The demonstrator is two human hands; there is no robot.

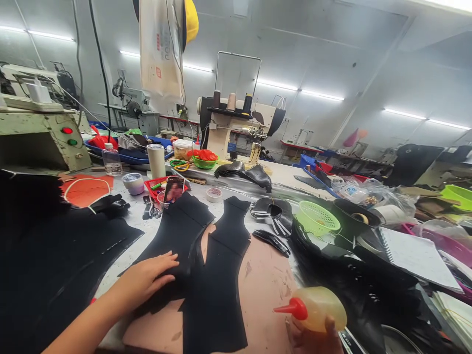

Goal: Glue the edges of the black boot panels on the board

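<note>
At the near edge of the desk (132,246), left hand (147,278) lies flat, fingers spread, palm down on a black cut fabric piece (180,236). Right hand (317,339), mostly cut off by the frame bottom, grips a yellowish squeeze bottle (320,307) with a red nozzle pointing left. A second black fabric piece (221,285) lies just right of the first, both on a pinkish-brown work mat (265,280). A dark fabric pile (47,265) covers the near left.

Mid desk: a green plastic basket (316,216), black strips (273,216) beside it, a spiral notebook (416,255) at right, a phone (173,189) propped upright, a small tape roll (214,194), a white tumbler (156,160), a clear bottle (111,160), an orange sheet (86,189).

Far desk: a green bowl with red contents (204,160), dark shaped pieces (247,174), a sewing machine (239,123) with thread cones on top. At left is a pale green machine (40,140) with red and green buttons.

Room: more workstations behind, fluorescent tube lights (298,91) on a grey ceiling, a white bag (160,49) hanging overhead, a black cable (99,64) dropping down.
</note>
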